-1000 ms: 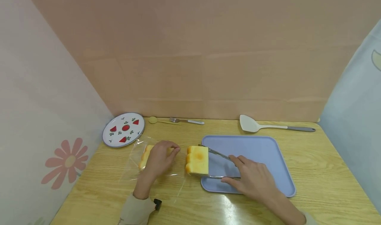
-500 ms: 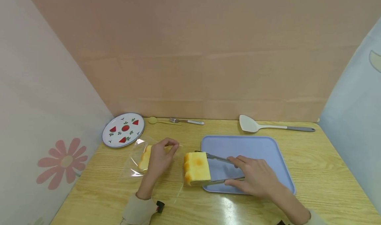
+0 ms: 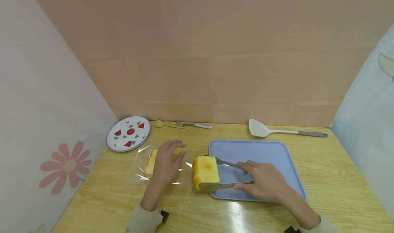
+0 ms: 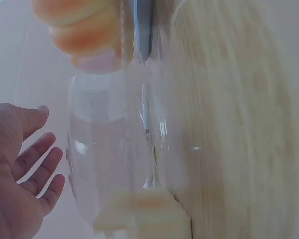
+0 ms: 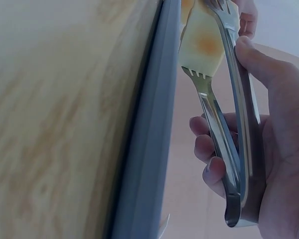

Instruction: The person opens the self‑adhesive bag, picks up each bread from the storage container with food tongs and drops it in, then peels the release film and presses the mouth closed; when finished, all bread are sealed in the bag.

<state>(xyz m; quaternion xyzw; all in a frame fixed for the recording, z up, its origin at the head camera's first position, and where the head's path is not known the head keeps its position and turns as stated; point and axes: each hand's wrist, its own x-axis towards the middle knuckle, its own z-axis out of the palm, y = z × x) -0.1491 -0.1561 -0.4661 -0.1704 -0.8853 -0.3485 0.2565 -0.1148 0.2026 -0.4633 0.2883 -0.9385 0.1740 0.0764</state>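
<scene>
The right hand [image 3: 267, 181] clamps its fingers round silver metal tongs [image 5: 246, 129], likely sparing square yellow bread [image 3: 208, 169] touch; left hand [image 3: 166, 163]: fingers apart.

A pinkish-brown back wall [image 3: 197, 55] with faint creases stands behind a yellowish wood-grained table [image 3: 341, 178]. The whitish left wall [image 3: 46, 72] bears a pink flower [image 3: 66, 166]; the pale blue right wall [image 3: 366, 106] carries a cut-off yellowish shape [image 3: 386, 64], perhaps a leaf. Bright glare [image 3: 237, 214] marks the table's near part.
</scene>
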